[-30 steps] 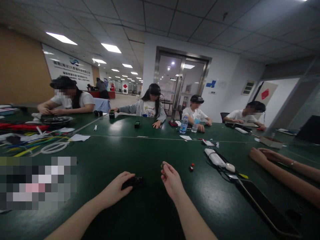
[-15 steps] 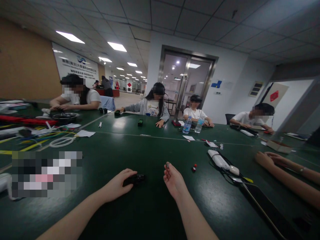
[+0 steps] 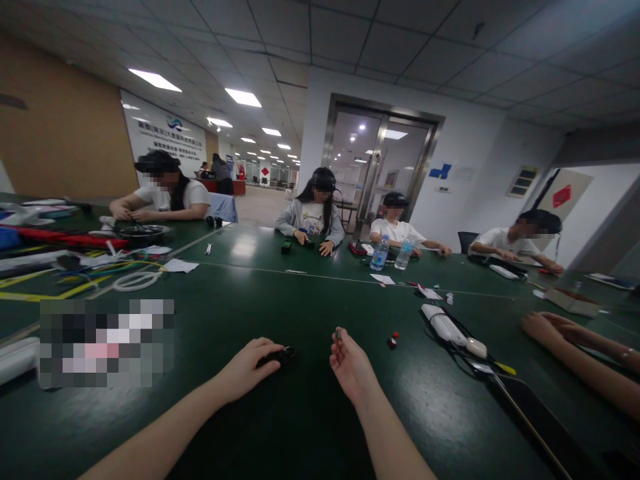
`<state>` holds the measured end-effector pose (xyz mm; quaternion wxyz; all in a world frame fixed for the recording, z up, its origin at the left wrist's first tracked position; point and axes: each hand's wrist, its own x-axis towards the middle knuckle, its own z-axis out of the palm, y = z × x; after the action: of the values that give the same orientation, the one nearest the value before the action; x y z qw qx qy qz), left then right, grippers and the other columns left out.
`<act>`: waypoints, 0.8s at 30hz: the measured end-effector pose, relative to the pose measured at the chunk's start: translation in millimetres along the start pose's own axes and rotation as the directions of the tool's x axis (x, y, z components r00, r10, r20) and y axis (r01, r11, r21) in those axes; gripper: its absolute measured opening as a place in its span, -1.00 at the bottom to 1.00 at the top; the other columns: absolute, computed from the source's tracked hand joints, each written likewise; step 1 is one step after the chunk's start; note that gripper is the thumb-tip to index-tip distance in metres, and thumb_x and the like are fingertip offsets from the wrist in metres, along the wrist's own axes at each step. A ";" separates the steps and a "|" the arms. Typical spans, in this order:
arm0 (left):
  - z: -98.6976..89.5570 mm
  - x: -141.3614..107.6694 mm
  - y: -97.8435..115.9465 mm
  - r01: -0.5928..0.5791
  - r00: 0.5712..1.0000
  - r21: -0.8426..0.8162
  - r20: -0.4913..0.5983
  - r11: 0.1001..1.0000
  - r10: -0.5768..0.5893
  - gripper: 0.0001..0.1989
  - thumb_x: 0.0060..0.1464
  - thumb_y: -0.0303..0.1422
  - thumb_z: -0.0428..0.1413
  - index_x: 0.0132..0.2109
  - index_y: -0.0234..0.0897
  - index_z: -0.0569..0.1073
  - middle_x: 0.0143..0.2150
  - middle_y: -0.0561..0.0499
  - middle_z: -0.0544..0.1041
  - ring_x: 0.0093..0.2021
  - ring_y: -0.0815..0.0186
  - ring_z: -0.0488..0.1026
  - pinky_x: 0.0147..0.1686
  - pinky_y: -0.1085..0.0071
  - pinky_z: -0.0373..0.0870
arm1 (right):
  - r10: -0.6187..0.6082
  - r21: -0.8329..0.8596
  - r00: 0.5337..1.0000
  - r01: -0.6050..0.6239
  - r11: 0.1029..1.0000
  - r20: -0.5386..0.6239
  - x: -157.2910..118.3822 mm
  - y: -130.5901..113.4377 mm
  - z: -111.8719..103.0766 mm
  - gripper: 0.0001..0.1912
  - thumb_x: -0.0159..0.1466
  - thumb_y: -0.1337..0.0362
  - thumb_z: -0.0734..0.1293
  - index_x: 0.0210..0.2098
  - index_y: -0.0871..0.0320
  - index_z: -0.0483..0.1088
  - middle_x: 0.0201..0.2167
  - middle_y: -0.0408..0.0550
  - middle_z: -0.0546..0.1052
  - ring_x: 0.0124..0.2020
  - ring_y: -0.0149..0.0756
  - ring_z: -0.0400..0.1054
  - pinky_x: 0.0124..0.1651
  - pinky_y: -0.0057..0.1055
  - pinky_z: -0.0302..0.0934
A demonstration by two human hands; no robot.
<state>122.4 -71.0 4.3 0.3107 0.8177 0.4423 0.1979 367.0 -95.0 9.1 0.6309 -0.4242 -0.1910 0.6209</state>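
Note:
On the green table (image 3: 300, 300), my left hand (image 3: 253, 367) is closed round a small black object (image 3: 285, 355), whose far end shows past the fingertips. My right hand (image 3: 350, 363) is raised a little to the right, palm turned inward, its thumb and forefinger pinching a tiny grey piece (image 3: 339, 333). The other fingers of that hand are curled. A small red and black item (image 3: 393, 341) lies on the table just right of my right hand.
A white power strip (image 3: 443, 325) with black cables lies to the right, beside another person's arms (image 3: 575, 353). Two water bottles (image 3: 380, 253) stand across the table. Cables (image 3: 137, 281) and a white paper (image 3: 181, 265) lie at the left. Several people sit around the table.
The view has shifted slightly left. The black object has turned a little in my left hand. The person opposite has brought a dark box from the left to in front of the body.

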 end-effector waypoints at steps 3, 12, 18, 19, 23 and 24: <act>0.6 0.0 2.9 -0.031 0.999 0.028 -0.005 0.999 0.031 -0.61 0.07 -0.16 -0.03 0.06 -0.03 0.32 0.00 0.02 0.35 0.00 0.22 0.26 0.01 0.25 0.20 | 0.024 0.044 1.000 -0.023 0.999 -0.014 1.1 0.1 0.1 -0.81 0.10 0.17 0.35 -0.32 0.12 0.41 -0.42 -0.17 0.47 -0.50 -0.49 0.33 -0.47 -0.56 0.21; -0.5 -1.0 -0.3 -0.022 1.000 0.058 -0.020 0.998 0.024 -0.53 0.01 -0.16 0.03 0.09 -0.12 0.29 0.06 0.02 0.35 0.05 0.22 0.26 0.07 0.26 0.15 | 0.059 0.141 0.998 -0.053 0.989 -0.038 3.5 -2.0 -1.6 -0.89 0.14 0.26 0.33 -0.34 0.13 0.41 -0.42 -0.17 0.48 -0.50 -0.52 0.33 -0.47 -0.58 0.21; -1.4 -1.6 -0.4 -0.041 0.999 0.052 -0.016 0.998 0.042 -0.54 0.01 -0.19 0.02 0.09 -0.14 0.29 0.05 0.01 0.35 0.04 0.23 0.27 0.06 0.27 0.17 | 0.043 0.119 0.998 -0.037 0.992 -0.048 5.9 -1.4 -4.7 -0.89 0.10 0.25 0.36 -0.38 0.13 0.42 -0.40 -0.16 0.49 -0.47 -0.49 0.35 -0.45 -0.56 0.25; -1.5 -1.8 -0.9 -0.043 0.999 0.046 -0.018 0.998 0.044 -0.54 0.01 -0.19 0.02 0.09 -0.14 0.29 0.05 0.01 0.35 0.04 0.23 0.27 0.07 0.27 0.17 | 0.038 0.111 0.998 -0.033 0.993 -0.045 7.6 -0.4 -6.3 -0.87 0.09 0.23 0.37 -0.37 0.12 0.42 -0.39 -0.15 0.49 -0.46 -0.48 0.36 -0.44 -0.55 0.26; -1.5 -2.7 -3.5 -0.042 0.999 0.015 -0.010 0.999 0.042 -0.53 0.01 -0.22 0.02 0.10 -0.12 0.28 0.08 0.01 0.31 0.07 0.23 0.25 0.09 0.28 0.15 | 0.002 0.038 0.999 -0.001 0.999 -0.044 13.5 3.2 -11.9 -0.82 0.11 0.16 0.35 -0.33 0.10 0.42 -0.33 -0.12 0.49 -0.40 -0.42 0.39 -0.42 -0.51 0.30; -1.3 -2.8 -4.2 -0.041 0.999 0.010 -0.008 0.999 0.041 -0.53 0.01 -0.23 0.02 0.11 -0.11 0.28 0.08 0.01 0.31 0.07 0.23 0.25 0.09 0.28 0.15 | -0.006 0.018 0.999 0.007 1.000 -0.041 14.0 3.5 -12.4 -0.82 0.12 0.16 0.34 -0.32 0.10 0.41 -0.31 -0.12 0.50 -0.38 -0.41 0.40 -0.41 -0.51 0.30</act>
<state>117.7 -71.2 2.2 0.3008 0.8273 0.4278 0.2052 376.5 -86.0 -4.7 0.6406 -0.4304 -0.1738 0.6117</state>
